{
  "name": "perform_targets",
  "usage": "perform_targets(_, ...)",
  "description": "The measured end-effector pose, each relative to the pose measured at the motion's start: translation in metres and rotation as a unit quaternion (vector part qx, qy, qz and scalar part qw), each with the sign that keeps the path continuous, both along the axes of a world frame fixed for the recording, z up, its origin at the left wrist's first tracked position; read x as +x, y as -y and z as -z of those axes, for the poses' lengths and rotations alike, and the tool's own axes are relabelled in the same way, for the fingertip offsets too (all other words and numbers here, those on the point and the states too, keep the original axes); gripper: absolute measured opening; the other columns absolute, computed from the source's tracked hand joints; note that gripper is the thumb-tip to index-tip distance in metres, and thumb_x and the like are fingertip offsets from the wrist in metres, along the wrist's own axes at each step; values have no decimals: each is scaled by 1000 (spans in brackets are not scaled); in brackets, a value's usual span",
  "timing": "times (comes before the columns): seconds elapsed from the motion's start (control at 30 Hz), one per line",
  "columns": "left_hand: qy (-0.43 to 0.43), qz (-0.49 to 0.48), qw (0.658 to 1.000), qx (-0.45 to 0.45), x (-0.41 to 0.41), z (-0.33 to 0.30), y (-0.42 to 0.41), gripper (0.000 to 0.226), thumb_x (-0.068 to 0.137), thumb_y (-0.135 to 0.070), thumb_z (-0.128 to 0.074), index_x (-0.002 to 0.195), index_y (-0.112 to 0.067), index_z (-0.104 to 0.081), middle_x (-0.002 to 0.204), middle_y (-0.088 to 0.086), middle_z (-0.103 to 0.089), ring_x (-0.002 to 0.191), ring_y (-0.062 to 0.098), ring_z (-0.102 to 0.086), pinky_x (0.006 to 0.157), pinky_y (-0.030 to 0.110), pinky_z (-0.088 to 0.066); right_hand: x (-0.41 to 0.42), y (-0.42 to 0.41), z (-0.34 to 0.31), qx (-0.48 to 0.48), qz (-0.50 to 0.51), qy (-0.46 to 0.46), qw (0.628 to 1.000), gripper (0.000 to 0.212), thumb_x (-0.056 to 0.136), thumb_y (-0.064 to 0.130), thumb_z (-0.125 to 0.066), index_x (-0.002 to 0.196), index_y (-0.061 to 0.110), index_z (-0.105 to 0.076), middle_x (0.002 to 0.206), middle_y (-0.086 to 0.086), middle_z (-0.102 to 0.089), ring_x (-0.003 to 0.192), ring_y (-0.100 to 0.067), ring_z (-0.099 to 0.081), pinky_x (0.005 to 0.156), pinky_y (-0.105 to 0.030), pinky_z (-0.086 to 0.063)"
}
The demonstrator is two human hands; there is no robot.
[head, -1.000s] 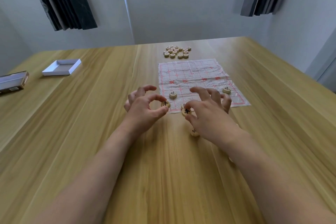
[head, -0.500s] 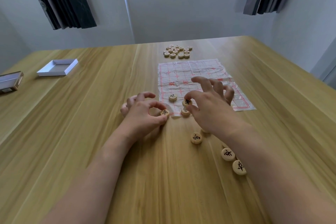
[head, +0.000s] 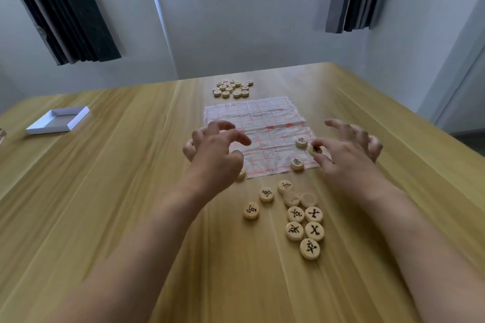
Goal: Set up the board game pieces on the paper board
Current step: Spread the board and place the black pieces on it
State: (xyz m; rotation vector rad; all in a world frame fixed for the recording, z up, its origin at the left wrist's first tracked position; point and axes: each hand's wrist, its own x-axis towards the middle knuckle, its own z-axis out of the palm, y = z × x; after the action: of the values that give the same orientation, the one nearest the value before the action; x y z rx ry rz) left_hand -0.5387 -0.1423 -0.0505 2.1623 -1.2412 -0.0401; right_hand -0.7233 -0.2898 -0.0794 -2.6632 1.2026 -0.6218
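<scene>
Wooden table [head: 105, 217] is seen with the paper board [head: 265, 123] laid flat at centre, crumpled, red grid up, long axis running away from the person toward the window wall. Right hand [head: 346, 162]: a round wooden piece [head: 315, 150] is pinched between thumb and forefinger at the board's near right edge, black character up, other fingers spread. Left hand [head: 212, 155] is held over the board's near left corner, fingers loosely curled, nothing seen gripped; another piece [head: 241, 173] is partly hidden under it at the corner. Two pieces [head: 301, 142] [head: 297, 164] lie on the board near the right hand. Loose black-marked pieces [head: 296, 215] are clustered just off the near edge. A second pile [head: 232, 88] sits beyond the far edge. White box lid [head: 59, 119] is well off to the left.
</scene>
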Motion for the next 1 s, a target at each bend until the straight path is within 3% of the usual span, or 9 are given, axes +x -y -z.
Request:
perform_targets(0.17, 30, 41, 999, 17, -26, -5, 29, 43, 81, -8, -47, 106, -39, -63, 137, -15, -34, 132, 8, -12, 111, 42, 5, -15, 7, 13, 55, 27, 0, 998, 22, 94, 38, -54, 114, 40, -62, 150, 10, -23, 136, -14, -10, 102, -33, -4)
perform_targets(0.3, 38, 45, 998, 24, -33, -2, 39, 43, 81, -9, -47, 107, -38, -63, 138, -15, -33, 132, 7, -11, 106, 37, 4, -19, 9, 14, 68, 38, 5, 997, 22, 94, 38, -54, 115, 40, -61, 150, 9, -22, 137, -18, -13, 106, -38, -6)
perform_targets(0.67, 33, 37, 998, 37, -39, 3, 42, 38, 83, -13, -48, 106, -40, -63, 138, -14, -34, 133, 10, -13, 111, 42, 4, -19, 12, 16, 80, 46, 20, 996, 36, 91, 35, -54, 127, 38, -55, 149, 9, -21, 136, -17, -15, 106, -38, -6)
perform_targets(0.83, 31, 43, 998, 15, -42, 10, 27, 35, 84, -13, -51, 104, -40, -63, 133, -18, -35, 129, 4, -13, 112, 42, 4, -12, -8, 13, 47, 4, 101, 994, 38, 89, 30, -56, 126, 36, -56, 144, 10, -29, 133, -15, -23, 109, -37, -6)
perform_targets(1.0, 50, 35, 998, -16, -28, 24, -17, 25, 86, -22, -58, 97, -45, -62, 129, -26, -37, 130, 3, -16, 110, 40, -4, 4, -43, 11, -3, -58, 175, 983, 23, 85, 25, -62, 107, 34, -65, 136, 14, -40, 127, -9, -26, 98, -24, -5)
